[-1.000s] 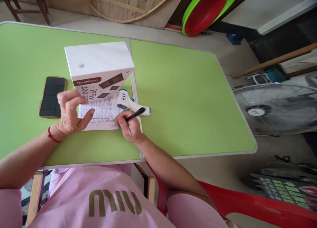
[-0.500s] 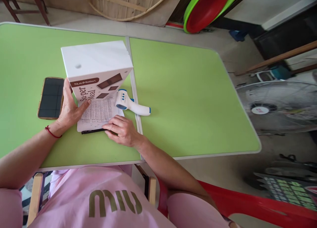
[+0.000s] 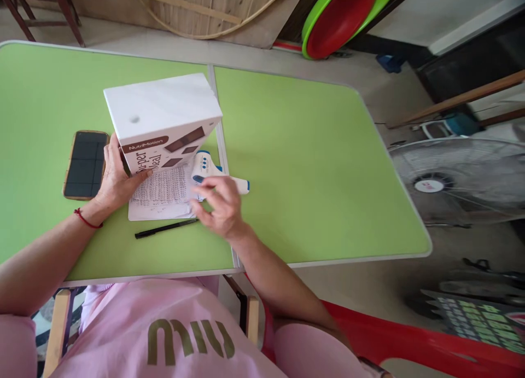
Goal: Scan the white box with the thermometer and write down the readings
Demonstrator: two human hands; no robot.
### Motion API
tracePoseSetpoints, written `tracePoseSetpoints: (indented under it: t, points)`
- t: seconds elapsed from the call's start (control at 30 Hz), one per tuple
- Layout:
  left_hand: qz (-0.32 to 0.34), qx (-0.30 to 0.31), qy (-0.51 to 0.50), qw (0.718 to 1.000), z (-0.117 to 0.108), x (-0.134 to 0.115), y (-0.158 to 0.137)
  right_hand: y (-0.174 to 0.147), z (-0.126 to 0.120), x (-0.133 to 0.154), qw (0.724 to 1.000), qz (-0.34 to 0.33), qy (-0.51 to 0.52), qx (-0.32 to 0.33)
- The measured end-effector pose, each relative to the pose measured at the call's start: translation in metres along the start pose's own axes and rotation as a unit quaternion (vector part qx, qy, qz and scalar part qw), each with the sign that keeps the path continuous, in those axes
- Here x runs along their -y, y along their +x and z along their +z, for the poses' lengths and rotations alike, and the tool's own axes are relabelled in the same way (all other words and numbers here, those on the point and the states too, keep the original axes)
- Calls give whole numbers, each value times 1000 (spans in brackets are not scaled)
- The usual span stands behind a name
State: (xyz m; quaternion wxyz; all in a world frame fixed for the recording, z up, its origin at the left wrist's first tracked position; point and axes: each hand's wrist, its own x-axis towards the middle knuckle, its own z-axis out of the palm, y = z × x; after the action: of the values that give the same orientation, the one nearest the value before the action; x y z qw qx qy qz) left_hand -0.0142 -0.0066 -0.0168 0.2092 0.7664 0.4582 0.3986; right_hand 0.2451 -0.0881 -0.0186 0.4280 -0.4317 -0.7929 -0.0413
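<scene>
A white box (image 3: 164, 105) printed "NutriMotion" stands tilted on the table, and my left hand (image 3: 117, 175) grips its lower left edge. Under and in front of it lie sheets of handwritten paper (image 3: 164, 195). My right hand (image 3: 221, 205) hovers over the right edge of the paper, slightly blurred, fingers bent and apart with nothing seen in them. It partly covers a white and blue infrared thermometer (image 3: 204, 163). Below the paper a black pen (image 3: 164, 228) lies loose on the table, its right end near my right hand.
A phone (image 3: 85, 164) with a dark screen lies left of my left hand. The green folding table (image 3: 311, 164) has a metal seam (image 3: 222, 148) running down it. Beyond its right edge stands a fan (image 3: 430, 184). A red chair (image 3: 369, 334) is at lower right.
My right hand has lifted off the pen and paper edge and moved right and up, towards the thermometer. The pen now lies apart from the paper, slightly lower. My left hand stays on the box.
</scene>
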Motion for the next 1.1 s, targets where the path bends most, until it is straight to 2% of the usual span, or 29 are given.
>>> tracePoseSetpoints:
  t: [0.03, 0.07, 0.13, 0.23, 0.33, 0.4, 0.47, 0.53, 0.57, 0.6, 0.67, 0.73, 1.0, 1.1]
  points:
    - [-4, -5, 0, 1000, 0, 0, 0, -1, -3, -6, 997, 47, -61, -16]
    - [-8, -13, -1, 1000, 0, -1, 0, -1, -6, -13, 988, 99, -121, -6]
    - [-12, -17, -5, 1000, 1, -2, 1, -4, -11, -25, 963, 175, -186, 84]
    - [-22, -20, -6, 1000, 1, -2, 1, -9, -12, -36, 940, 213, -205, 173]
    - [-31, -27, -12, 999, 0, -2, 1, -11, -9, -39, 938, 238, -183, 175]
    - [-39, -30, -34, 998, -1, -5, 0, -10, -7, -37, 950, 251, -132, 128]
    - [-49, -35, -70, 996, -2, -9, 0, -8, -6, -30, 965, 256, -38, 42]
    - [-49, -42, -109, 992, -2, -15, 0, -4, -6, -19, 963, 254, 85, -39]
    - [-45, -44, -126, 990, -2, -18, 0, -3, -6, -11, 954, 254, 151, -58]
    - [-41, -44, -140, 988, -1, -20, -1, -3, -6, -4, 944, 250, 211, -53]
    - [-44, -33, -160, 986, -1, -25, -2, -4, -6, 11, 920, 238, 312, 8]
    - [-57, -18, -174, 983, -2, -29, -2, -6, -5, 20, 900, 228, 368, 51]
    - [-61, 25, -131, 989, -8, -32, -1, -11, -5, 26, 873, 216, 429, 89]
    - [-59, 39, -127, 989, -10, -30, 2, -9, -6, 29, 871, 209, 429, 116]
